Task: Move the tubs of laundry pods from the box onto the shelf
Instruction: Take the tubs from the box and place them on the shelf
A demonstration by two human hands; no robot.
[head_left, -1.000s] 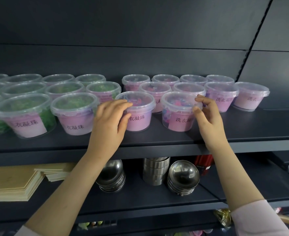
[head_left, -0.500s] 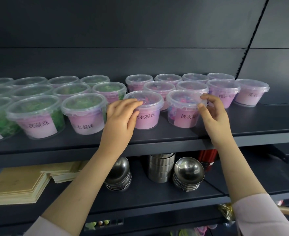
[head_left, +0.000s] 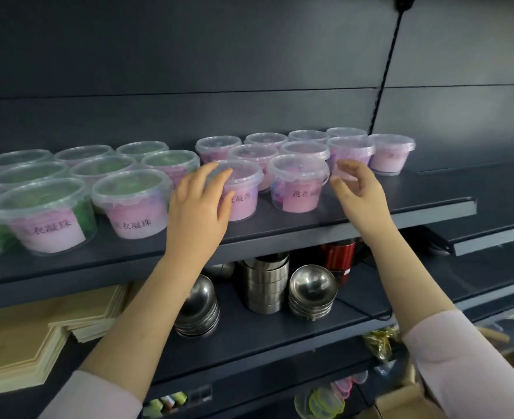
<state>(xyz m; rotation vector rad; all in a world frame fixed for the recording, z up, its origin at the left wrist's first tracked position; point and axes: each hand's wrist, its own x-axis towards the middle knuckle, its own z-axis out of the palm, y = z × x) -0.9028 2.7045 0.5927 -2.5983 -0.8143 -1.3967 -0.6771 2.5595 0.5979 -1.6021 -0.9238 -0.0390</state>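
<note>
Clear lidded tubs of laundry pods stand in rows on the dark shelf (head_left: 295, 226): green ones (head_left: 44, 213) to the left, pink ones (head_left: 349, 152) to the right. My left hand (head_left: 199, 207) is cupped around the left side of a front-row pink tub (head_left: 243, 192), with fingers on its lid rim and the thumb at its front. My right hand (head_left: 357, 192) hovers open, fingers spread, just right of the neighbouring front pink tub (head_left: 298, 184) and not touching it. A cardboard box (head_left: 401, 400) shows at the lower right corner.
Below the shelf are stacked steel bowls (head_left: 311, 290), a stack of steel tins (head_left: 266, 281), a red canister (head_left: 339, 257) and piles of tan boards (head_left: 22, 337). Bare shelf surface lies to the right of the last pink tub (head_left: 390, 152).
My right hand has come off the front pink tub and moved slightly right, fingers now apart. My left hand stays on its tub. The view has shifted, so the shelf appears lower.
</note>
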